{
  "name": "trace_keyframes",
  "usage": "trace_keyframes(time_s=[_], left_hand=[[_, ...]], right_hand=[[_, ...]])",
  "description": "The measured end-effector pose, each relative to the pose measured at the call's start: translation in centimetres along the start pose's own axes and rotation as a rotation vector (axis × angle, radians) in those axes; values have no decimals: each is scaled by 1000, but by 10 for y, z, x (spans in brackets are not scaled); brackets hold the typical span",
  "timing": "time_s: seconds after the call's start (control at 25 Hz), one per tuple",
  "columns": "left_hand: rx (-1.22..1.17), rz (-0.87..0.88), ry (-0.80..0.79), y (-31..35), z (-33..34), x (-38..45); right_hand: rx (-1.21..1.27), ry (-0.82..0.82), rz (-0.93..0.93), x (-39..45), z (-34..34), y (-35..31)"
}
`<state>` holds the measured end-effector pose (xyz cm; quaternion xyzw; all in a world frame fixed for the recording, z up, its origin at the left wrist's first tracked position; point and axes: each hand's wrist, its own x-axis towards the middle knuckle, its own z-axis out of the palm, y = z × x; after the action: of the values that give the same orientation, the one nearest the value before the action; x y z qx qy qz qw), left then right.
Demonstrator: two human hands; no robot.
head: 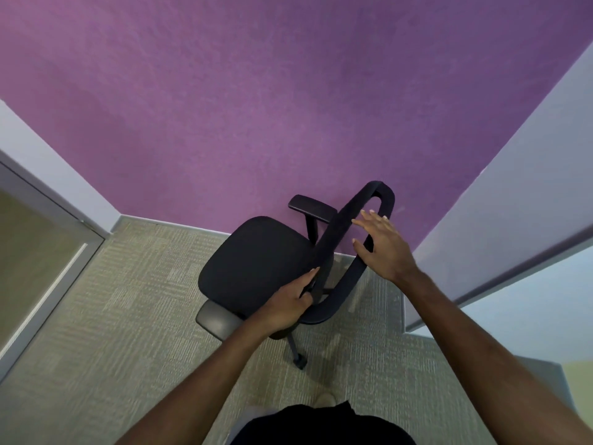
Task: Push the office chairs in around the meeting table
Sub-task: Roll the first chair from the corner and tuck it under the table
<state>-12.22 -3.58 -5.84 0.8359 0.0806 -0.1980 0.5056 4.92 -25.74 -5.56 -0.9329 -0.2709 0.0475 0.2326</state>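
Black office chair [253,261] on carpet [112,316] beside the purple wall [256,107]. Left hand [288,301] closed around the backrest frame [340,248]; right hand [382,245] open, fingers spread, resting on its far rim.

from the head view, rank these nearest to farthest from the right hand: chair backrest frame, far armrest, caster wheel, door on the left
Measured from the right hand:
1. Chair backrest frame, right under its fingers.
2. Far armrest, just left of it, by the purple wall.
3. Caster wheel, lower down on the carpet.
4. Door, at the far left edge.
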Motion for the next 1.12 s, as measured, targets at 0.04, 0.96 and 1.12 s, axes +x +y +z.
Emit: trace_keyframes(time_s=[0.04, 0.96, 1.12], left_hand=[[4, -2, -10, -8, -8, -13], [1038, 138, 99, -157, -212, -146], [1118, 287, 216, -177, -223, -153]], right_hand=[[-14, -13, -13, -3, 2, -5], [-309, -105, 53, -115, 111, -234], [-319, -136, 83, -136, 123, -263]])
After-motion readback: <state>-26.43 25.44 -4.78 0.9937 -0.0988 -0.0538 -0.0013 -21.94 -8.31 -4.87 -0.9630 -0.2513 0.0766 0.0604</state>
